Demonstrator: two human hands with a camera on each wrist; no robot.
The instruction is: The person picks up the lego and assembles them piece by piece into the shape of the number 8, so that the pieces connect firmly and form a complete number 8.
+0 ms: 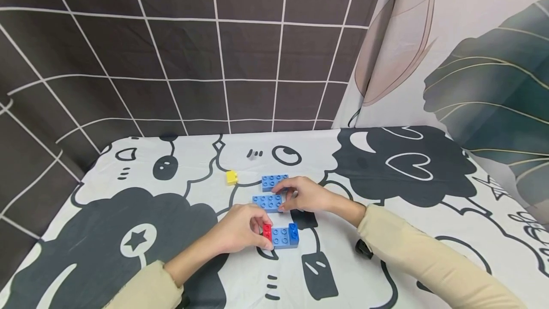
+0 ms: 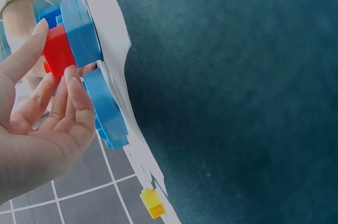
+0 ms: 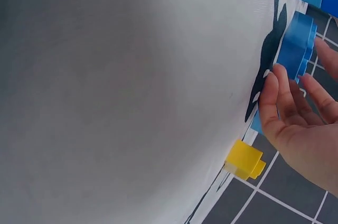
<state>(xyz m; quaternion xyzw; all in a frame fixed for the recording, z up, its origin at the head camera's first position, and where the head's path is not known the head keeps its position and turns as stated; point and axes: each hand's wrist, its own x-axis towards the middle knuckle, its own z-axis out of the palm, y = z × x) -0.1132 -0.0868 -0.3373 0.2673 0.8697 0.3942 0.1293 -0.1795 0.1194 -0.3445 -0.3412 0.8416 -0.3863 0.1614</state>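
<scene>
My left hand (image 1: 242,228) pinches a small red brick (image 1: 267,231) between thumb and fingers. That brick stands on the left end of a light blue eight-stud-style brick (image 1: 281,238), and a dark blue brick (image 1: 293,234) stands on its right end. Just beyond lies a second light blue brick (image 1: 266,202). Around its right end my right hand (image 1: 306,193) holds thumb on the near side and index finger on the far side. A third light blue brick (image 1: 271,182) lies behind, close to the right fingers. The left wrist view shows the red brick (image 2: 59,50) between thumb and fingertips.
A small yellow brick (image 1: 231,178) sits apart at the back left of the bricks. White cloth with black cartoon prints (image 1: 201,280) covers the table. Dark gridded fabric (image 1: 253,51) hangs behind it, with a leaf-patterned curtain (image 1: 484,75) at the right.
</scene>
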